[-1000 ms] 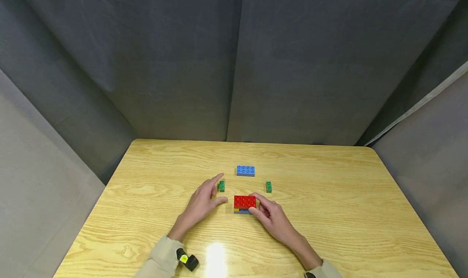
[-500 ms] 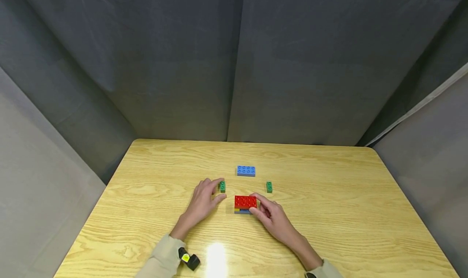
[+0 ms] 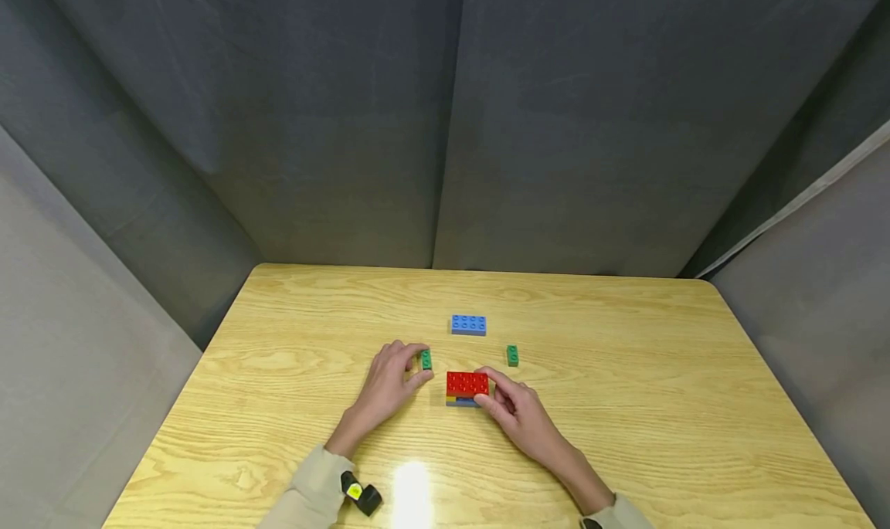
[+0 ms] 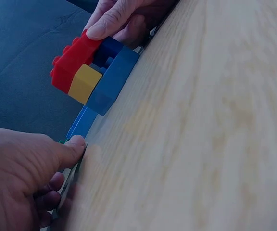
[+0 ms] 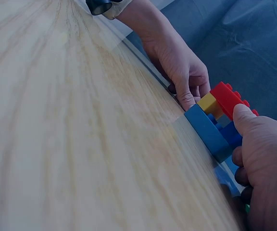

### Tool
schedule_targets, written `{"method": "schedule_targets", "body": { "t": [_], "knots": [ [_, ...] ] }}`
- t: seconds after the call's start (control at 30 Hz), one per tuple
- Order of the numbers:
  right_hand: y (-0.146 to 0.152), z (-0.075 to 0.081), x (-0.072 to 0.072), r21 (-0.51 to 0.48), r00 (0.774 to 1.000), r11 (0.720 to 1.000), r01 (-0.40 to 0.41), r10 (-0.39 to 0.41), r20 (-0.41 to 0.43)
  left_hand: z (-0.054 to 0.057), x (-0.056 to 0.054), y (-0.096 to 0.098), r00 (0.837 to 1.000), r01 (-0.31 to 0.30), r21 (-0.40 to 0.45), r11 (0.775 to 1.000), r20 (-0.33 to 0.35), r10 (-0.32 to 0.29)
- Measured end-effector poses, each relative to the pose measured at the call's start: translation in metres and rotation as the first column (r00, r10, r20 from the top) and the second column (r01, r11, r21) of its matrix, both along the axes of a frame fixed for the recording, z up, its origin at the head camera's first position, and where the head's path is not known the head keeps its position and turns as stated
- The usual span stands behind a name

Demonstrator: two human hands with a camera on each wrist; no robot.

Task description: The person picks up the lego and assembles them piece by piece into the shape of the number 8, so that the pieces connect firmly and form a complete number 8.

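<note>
My left hand [image 3: 382, 382] pinches a small green brick [image 3: 426, 360] between thumb and index finger, low over the table. To its right, my right hand [image 3: 524, 421] grips the right end of a brick stack. On top of that stack is a red brick [image 3: 464, 383] with studs up. Below it, the left wrist view shows a yellow brick [image 4: 84, 83] at one end and a blue base brick [image 4: 113, 79]. A gap shows between yellow and darker blue pieces in the middle layer. The right fingers hide the stack's far end.
Behind the stack lies a blue studded brick [image 3: 469, 325]. A second small green brick [image 3: 512, 355] lies to the right, beyond the right hand's fingertips. All sit on a wooden table [image 3: 626, 374], with grey curtains [image 3: 445, 127] hanging behind.
My left fingers have closed in around the left green brick, which has shifted slightly right and toward me. The right hand and the stack have stayed in place.
</note>
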State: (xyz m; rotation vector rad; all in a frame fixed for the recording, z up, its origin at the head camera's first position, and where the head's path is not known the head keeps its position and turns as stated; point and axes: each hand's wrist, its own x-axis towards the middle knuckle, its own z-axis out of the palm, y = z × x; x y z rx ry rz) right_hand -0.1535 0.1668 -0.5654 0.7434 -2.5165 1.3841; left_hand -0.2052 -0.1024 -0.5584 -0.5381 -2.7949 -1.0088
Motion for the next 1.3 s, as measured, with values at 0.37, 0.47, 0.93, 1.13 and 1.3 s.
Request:
{"method": "schedule_targets", "body": {
  "t": [0.37,0.47,0.93,1.13,1.3],
  "knots": [
    [0.0,0.001,0.0,-0.004,1.0,1.0,-0.006,0.006,0.006,0.0,0.001,0.001,1.0,0.006,-0.018,1.0,0.002,-0.006],
    [0.0,0.0,0.0,-0.001,1.0,1.0,-0.003,0.003,0.013,0.0,0.001,0.0,1.0,0.011,-0.019,1.0,0.006,-0.011],
    [0.0,0.0,0.0,0.006,0.999,1.0,0.031,-0.031,0.031,0.004,0.004,0.001,0.999,0.043,-0.023,0.999,0.032,-0.042],
    [0.0,-0.001,0.0,0.008,0.998,0.999,0.05,-0.05,0.043,0.008,0.005,0.002,0.998,0.05,-0.014,0.999,0.036,-0.049],
    [0.0,-0.001,-0.001,0.011,0.998,0.999,0.049,-0.05,0.041,0.014,0.007,0.004,0.997,0.068,-0.004,0.998,0.036,-0.067]
  ]
}}
